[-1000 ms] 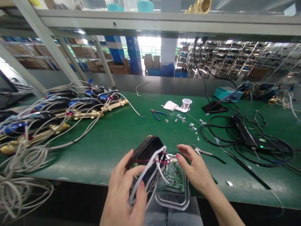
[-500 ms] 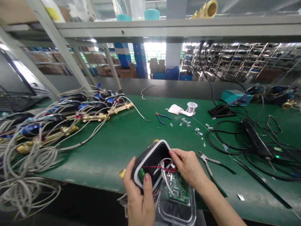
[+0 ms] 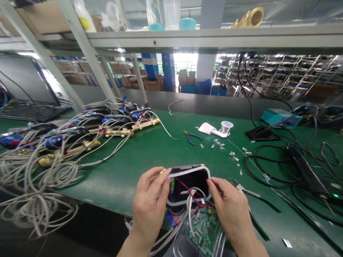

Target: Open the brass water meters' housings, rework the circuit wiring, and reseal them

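Observation:
A black meter housing (image 3: pixel 191 182) is tilted with its open side toward me, at the table's front edge. Round its rim runs a white gasket (image 3: pixel 187 172). My left hand (image 3: pixel 150 200) grips the left end of the housing, thumb and fingers on the gasket there. At the right end, my right hand (image 3: pixel 230 207) pinches the rim and gasket between thumb and fingers. Red and white wires (image 3: pixel 191 196) run out of the housing to a green circuit board (image 3: pixel 205 226). The board sits in a clear plastic cover (image 3: pixel 180 242) below, partly hidden by my right hand.
Meters with brass pipes (image 3: pixel 118 132) and coiled grey cables (image 3: pixel 64 171) lie at left. Blue-handled pliers (image 3: pixel 191 137), a solder spool (image 3: pixel 226 127) and small parts (image 3: pixel 218 144) lie ahead. Green-handled cutters (image 3: pixel 257 200) and a soldering iron stand (image 3: pixel 261 134) are at right. A shelf (image 3: pixel 203 42) spans overhead.
The housing has turned from slanted to nearly level across. My left hand has shifted up to its left end; my right hand has moved down its right end. The view has swung slightly left.

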The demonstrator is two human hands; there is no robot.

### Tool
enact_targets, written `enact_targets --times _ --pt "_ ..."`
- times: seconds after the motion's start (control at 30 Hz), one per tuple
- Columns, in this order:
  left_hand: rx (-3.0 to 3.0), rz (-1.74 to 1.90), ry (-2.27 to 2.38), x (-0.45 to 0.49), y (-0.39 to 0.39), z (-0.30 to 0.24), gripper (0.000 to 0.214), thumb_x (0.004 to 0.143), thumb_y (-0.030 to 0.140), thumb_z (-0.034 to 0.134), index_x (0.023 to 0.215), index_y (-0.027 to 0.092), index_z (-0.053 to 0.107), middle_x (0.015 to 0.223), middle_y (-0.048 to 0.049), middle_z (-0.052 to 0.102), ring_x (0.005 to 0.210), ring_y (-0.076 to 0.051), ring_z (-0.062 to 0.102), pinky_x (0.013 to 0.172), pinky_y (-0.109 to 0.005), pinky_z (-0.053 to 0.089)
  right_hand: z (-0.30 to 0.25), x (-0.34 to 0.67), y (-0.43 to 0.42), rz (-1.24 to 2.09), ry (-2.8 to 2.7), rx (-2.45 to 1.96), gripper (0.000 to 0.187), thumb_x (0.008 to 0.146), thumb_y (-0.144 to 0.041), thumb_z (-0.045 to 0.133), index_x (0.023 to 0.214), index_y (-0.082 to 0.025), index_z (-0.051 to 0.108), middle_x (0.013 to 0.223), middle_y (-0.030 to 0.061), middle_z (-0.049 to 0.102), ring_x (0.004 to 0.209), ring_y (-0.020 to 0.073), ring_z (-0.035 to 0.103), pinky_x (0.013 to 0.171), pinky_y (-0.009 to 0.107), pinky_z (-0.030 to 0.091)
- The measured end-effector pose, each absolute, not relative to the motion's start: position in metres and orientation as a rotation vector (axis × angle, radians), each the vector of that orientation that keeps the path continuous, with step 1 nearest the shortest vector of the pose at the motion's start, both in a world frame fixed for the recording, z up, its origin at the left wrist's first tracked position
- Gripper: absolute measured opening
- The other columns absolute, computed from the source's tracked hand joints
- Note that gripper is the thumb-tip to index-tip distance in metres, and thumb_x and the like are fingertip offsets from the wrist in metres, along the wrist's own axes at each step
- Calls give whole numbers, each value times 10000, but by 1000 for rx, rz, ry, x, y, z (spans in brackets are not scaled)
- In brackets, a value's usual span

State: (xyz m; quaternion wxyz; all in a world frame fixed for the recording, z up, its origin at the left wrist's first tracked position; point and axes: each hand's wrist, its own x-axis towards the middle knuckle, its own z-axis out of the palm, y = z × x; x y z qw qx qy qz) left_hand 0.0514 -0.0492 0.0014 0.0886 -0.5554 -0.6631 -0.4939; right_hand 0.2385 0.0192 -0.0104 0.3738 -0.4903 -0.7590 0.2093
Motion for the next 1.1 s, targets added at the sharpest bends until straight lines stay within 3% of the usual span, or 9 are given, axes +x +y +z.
enact_targets --times 0.17,0.3,0.43,0.73,0.87,1.1 --pt "-1705 -1558 -2036 56 -59 22 277 869 247 589 1142 263 636 855 4 629 750 -132 615 728 -243 509 -12 242 15 454 -1918 -1192 246 919 -383 484 906 -210 659 776 15 680 631 131 636 592 234 452" --pt "-1669 -1767 -2352 51 -55 30 183 855 373 601 950 228 662 776 19 615 618 -111 579 564 -211 482 -15 241 10 600 -1858 -1264 239 900 -423 506 945 -220 624 625 -34 617 499 108 582 501 217 431" --pt "-1678 -1736 -2202 45 -47 19 147 853 354 607 873 224 671 905 -4 584 676 -104 560 587 -209 473 -14 236 11 633 -1854 -1272 235 898 -432 498 905 -219 596 618 -37 620 497 113 592 502 222 421" --pt "-1661 -1954 -2260 43 -49 15 134 826 346 633 840 218 673 864 -9 592 760 -132 580 651 -215 487 -8 238 19 439 -2063 -1305 365 938 -459 422 672 -226 510 580 -25 579 500 125 535 529 254 304" --pt "-1531 -2222 -2412 38 -44 18 196 753 369 696 817 189 654 798 -10 629 744 -142 590 659 -230 485 -8 240 22 320 -2174 -1293 428 958 -468 361 617 -220 432 527 -28 508 468 120 465 521 269 246" --pt "-1508 -2632 -2448 28 -40 17 195 704 319 747 752 172 628 727 24 598 689 -97 544 652 -200 437 -5 245 29 365 -2267 -1269 457 949 -497 367 596 -219 457 520 -26 507 458 121 432 519 274 247"
